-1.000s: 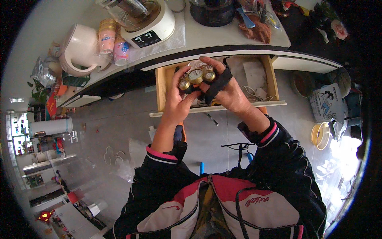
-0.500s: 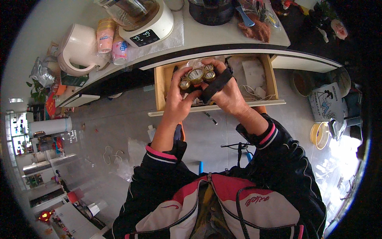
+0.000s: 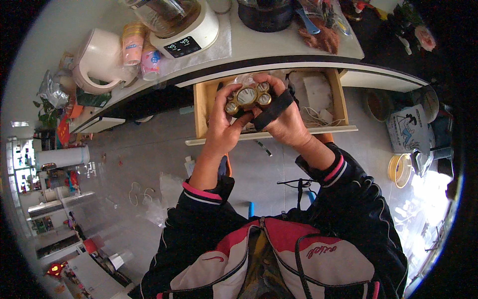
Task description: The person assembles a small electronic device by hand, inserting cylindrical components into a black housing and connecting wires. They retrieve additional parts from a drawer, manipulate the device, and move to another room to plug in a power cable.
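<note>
Between my two hands is a headlamp (image 3: 246, 95) with several round, gold-rimmed lamps, held above an open drawer (image 3: 200, 112). My left hand (image 3: 222, 119) grips its left side, fingers curled over the far edge and thumb beneath. From the right, my right hand (image 3: 286, 119) is closed round the other side. A black strap (image 3: 274, 109) crosses that hand's palm and fingers. The lamps face up towards me. Part of the headlamp's back is hidden by my fingers.
In the drawer lie a white cable (image 3: 318, 115) and a pale flat packet (image 3: 314, 89). On the counter above stand a white kettle appliance (image 3: 201, 35), stacked paper cups (image 3: 132, 45), a cream jug (image 3: 94, 65), a dark pot (image 3: 266, 15) and a brown cloth (image 3: 323, 37). A printed bag (image 3: 407, 128) stands on the right.
The headlamp has tilted slightly, so its lamp faces show more fully. Both hands keep their hold in nearly the same place.
</note>
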A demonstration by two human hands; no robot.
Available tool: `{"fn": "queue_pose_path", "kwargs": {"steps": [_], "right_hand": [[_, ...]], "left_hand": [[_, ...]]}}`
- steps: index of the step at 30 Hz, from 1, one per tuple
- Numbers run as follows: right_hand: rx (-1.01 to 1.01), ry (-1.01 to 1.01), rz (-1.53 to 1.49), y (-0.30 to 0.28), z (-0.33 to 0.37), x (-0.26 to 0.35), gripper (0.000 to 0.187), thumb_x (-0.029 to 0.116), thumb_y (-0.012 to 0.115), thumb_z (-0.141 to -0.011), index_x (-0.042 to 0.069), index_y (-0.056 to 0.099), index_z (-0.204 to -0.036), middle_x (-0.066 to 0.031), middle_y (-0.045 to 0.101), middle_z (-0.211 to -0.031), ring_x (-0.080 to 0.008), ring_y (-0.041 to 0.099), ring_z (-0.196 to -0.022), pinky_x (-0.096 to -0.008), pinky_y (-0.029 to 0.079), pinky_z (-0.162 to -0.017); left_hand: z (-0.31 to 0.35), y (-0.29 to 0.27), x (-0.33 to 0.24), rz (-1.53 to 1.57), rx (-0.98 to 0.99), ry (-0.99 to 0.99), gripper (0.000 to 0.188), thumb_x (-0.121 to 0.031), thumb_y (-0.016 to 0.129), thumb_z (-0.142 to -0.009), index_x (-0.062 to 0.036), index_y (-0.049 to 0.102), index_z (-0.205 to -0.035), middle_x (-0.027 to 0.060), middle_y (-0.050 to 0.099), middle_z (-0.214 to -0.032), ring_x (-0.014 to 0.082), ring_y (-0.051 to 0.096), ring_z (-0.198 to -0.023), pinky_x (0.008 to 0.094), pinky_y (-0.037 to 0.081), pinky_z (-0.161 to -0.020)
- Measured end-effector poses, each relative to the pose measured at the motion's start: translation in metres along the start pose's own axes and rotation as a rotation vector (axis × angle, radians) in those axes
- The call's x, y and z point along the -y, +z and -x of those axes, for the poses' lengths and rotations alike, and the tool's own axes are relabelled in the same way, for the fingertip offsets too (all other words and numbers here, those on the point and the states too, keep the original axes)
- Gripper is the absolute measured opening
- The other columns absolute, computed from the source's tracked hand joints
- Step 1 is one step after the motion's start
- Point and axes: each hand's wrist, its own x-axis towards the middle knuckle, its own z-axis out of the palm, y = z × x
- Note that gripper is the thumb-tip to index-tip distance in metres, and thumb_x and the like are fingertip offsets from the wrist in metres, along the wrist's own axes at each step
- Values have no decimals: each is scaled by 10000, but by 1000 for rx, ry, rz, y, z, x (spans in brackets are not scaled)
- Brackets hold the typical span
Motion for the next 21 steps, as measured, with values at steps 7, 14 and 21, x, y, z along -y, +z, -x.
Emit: {"fn": "queue_pose_path", "kwargs": {"steps": [7, 14, 21], "right_hand": [[9, 17, 41, 0, -1, 1, 661, -3, 671, -753, 22, 344, -1327, -116, 508, -1186, -215, 502, -1103, -321, 403, -968], [45, 88, -176, 1, -1, 5, 662, -2, 666, -773, 25, 337, -1347, -108, 509, -1213, -207, 490, -1140, -327, 395, -985], [50, 84, -214, 1, -3, 3, 573, 10, 698, -747, 16, 429, -1253, -85, 544, -1173, -172, 508, -1090, -305, 406, -959]], "left_hand": [[-1, -3, 2, 47, 30, 6, 686, 124, 633, -733, -62, 341, -1326, 121, 430, -1278, 225, 468, -1178, 340, 397, -1001], [0, -4, 3, 28, -17, 11, 688, 128, 656, -713, -56, 356, -1304, 122, 443, -1252, 228, 478, -1164, 334, 414, -982], [0, -7, 1, -7, -13, -11, 677, 123, 675, -692, -46, 380, -1277, 109, 461, -1213, 204, 487, -1138, 327, 419, -965]]}}
